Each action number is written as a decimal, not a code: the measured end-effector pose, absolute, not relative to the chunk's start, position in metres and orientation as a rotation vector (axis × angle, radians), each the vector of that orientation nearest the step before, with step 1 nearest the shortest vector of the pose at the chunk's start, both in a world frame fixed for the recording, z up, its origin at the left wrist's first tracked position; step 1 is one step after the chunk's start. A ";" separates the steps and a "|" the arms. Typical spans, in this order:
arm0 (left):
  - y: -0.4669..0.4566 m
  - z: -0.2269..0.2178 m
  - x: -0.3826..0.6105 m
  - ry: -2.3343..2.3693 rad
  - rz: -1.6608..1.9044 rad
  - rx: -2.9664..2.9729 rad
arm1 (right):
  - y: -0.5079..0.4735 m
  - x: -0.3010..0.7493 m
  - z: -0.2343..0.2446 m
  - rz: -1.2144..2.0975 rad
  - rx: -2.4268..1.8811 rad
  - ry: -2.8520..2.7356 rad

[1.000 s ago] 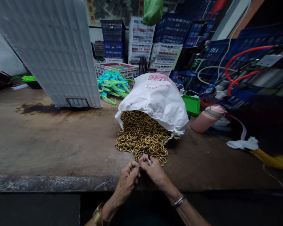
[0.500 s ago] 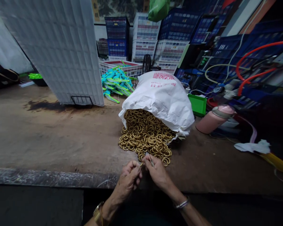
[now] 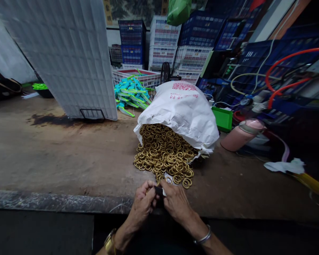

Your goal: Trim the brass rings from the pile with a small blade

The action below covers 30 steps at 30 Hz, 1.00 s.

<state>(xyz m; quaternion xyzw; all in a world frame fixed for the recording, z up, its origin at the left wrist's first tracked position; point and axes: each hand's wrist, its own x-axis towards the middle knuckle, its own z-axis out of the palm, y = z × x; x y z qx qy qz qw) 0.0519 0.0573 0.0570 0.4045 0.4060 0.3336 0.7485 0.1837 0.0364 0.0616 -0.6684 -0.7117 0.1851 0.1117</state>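
My left hand [image 3: 143,199] is closed, its thumb and fingers pinching one end of a short black strip [image 3: 158,191]. Pressed against the strip's other end is my right hand [image 3: 177,201], fingers curled in a pinch; a small white bit [image 3: 164,192] shows beside them. Whether a ring is also within the fingers is hidden. Just beyond both hands, many brass-coloured rings [image 3: 162,161] spill from the mouth of a white woven sack [image 3: 187,109] lying on its side. A small shiny clear piece [image 3: 168,176] lies at the pile's near edge, with a ring on it.
The wooden table [image 3: 69,159] ends at a worn front edge near my wrists. A tall white panel [image 3: 82,63] stands at left. Behind are turquoise-and-green pieces [image 3: 131,94] and stacked crates [image 3: 163,33]. A pink bottle [image 3: 241,135], green tray [image 3: 222,118] and red hose [image 3: 281,63] are at right.
A black strip now shows between my hands, where a thin brass-coloured piece was. My right hand has shifted slightly nearer me and turned, uncovering the shiny piece by the pile.
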 end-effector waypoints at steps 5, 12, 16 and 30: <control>0.053 0.062 0.049 0.924 0.721 0.899 | 0.038 0.182 0.064 0.469 -2.053 -2.089; 0.041 0.064 0.042 0.720 0.649 0.802 | 0.051 0.218 0.061 0.272 -2.300 -1.886; 0.046 0.058 0.043 0.654 0.694 0.680 | 0.048 0.220 0.059 0.262 -2.188 -1.938; 0.053 0.050 0.040 0.650 0.678 0.334 | 0.043 0.205 0.054 0.269 -2.191 -1.863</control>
